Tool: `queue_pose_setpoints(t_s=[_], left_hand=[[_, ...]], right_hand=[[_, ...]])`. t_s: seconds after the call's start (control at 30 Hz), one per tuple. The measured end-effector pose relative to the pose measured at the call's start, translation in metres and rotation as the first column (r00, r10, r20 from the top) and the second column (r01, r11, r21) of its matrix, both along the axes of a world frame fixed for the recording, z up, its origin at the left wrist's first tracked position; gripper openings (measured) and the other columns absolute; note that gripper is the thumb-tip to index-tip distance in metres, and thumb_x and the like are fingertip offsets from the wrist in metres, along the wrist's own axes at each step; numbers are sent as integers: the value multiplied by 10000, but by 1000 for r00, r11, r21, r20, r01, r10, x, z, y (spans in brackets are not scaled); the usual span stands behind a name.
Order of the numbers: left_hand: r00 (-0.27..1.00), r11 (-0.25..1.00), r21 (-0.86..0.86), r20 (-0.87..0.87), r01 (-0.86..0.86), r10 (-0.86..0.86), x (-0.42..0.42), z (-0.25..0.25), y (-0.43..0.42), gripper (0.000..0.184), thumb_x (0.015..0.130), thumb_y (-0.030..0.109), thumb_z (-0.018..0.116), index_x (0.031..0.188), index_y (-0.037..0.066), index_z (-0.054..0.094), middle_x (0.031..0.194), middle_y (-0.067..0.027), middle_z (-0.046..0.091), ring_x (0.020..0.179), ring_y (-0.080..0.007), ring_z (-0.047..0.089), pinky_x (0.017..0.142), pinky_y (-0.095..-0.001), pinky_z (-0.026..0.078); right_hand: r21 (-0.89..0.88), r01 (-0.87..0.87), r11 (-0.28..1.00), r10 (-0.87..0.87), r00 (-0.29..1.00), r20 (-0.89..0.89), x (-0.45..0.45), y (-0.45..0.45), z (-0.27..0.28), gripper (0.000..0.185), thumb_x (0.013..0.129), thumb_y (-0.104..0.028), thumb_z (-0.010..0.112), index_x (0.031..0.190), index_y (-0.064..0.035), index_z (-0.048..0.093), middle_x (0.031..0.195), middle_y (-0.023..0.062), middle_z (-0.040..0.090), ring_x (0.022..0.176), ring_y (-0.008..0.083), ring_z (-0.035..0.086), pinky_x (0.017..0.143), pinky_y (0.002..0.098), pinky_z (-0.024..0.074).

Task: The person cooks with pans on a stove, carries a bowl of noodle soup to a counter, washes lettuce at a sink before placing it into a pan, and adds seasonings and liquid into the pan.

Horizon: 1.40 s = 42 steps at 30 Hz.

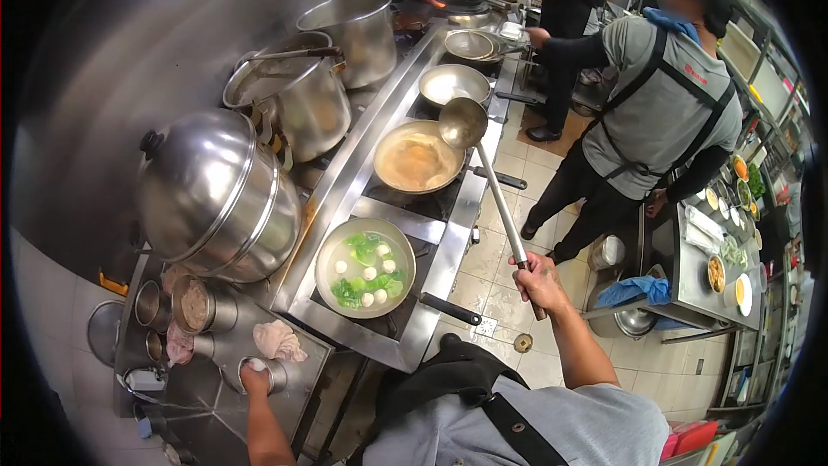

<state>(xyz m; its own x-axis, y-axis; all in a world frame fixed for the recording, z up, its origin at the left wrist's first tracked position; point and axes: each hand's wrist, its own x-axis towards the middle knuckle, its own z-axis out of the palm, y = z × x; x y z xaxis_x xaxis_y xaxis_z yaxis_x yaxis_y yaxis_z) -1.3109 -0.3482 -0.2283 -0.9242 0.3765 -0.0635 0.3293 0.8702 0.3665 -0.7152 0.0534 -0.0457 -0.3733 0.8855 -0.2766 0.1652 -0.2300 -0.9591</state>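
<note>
My right hand (542, 282) is wrapped round the handle of a long ladle (464, 123). The ladle's bowl is up by the far edge of a pan of brown liquid (419, 156). At lower left, my left hand (254, 380) reaches into a small metal container (276, 374), its fingers bunched by something white and partly hidden by the rim. Nearest me on the stove, a pan (323, 272) holds clear liquid with green leaves (349, 292) and several white balls (370, 273). A crumpled pale cloth (279, 341) lies beside the metal container.
A big domed steamer pot (207, 194) and tall stockpots (315, 112) stand left of the burners. Pan handles (450, 308) stick out over the stove's front edge. A co-worker (655, 95) stands to the right, near a counter (690, 289) with food containers.
</note>
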Motion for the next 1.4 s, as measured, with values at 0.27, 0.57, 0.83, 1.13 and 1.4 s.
queue_pose_setpoints(t_s=[0.27, 0.57, 0.83, 1.13, 1.4], left_hand=[[957, 946, -172, -46, 274, -286, 35, 62, 8, 426, 606, 70, 715, 1009, -38, 633, 1068, -248, 607, 1048, -381, 565, 940, -399, 445], [919, 891, -240, 11, 386, -395, 10, 37, 3, 491, 639, 170, 657, 1042, -105, 600, 1136, -271, 576, 1113, -407, 510, 1026, -403, 374], [934, 914, -197, 28, 354, -356, 1, 25, -1, 505, 622, 141, 667, 1054, -113, 604, 1157, -275, 574, 1128, -380, 526, 1015, -369, 391], [957, 941, -176, 34, 289, -288, 22, 46, 14, 238, 633, 101, 647, 812, -54, 621, 863, -261, 642, 844, -408, 624, 742, -421, 484], [989, 983, -116, -6, 145, -147, 41, 53, 19, 220, 695, 64, 645, 875, -61, 643, 902, -258, 647, 865, -391, 633, 769, -421, 485]], right_hand=[[13, 41, 999, -41, 999, 13, 4, 4, -5, 272, 757, -54, 530, 1015, 31, 544, 567, 19, 497, 405, 97, 450, 400, 247, 379], [-12, 26, 1000, -25, 999, 21, -18, 9, -8, 260, 760, -57, 528, 1003, 33, 543, 574, 17, 490, 421, 85, 432, 399, 237, 367], [-15, -3, 1000, 4, 995, 97, -37, 23, -24, 270, 748, -63, 522, 997, 37, 545, 578, 7, 466, 439, 81, 431, 394, 239, 374], [418, -262, 870, -65, 779, 624, -58, 75, -34, 194, 719, -156, 585, 760, 29, 547, 660, 213, 574, 647, 341, 601, 642, 419, 465], [195, -103, 975, 27, 933, 359, -53, 59, -22, 113, 732, -103, 569, 758, 4, 548, 575, 51, 508, 468, 120, 460, 461, 303, 387]])
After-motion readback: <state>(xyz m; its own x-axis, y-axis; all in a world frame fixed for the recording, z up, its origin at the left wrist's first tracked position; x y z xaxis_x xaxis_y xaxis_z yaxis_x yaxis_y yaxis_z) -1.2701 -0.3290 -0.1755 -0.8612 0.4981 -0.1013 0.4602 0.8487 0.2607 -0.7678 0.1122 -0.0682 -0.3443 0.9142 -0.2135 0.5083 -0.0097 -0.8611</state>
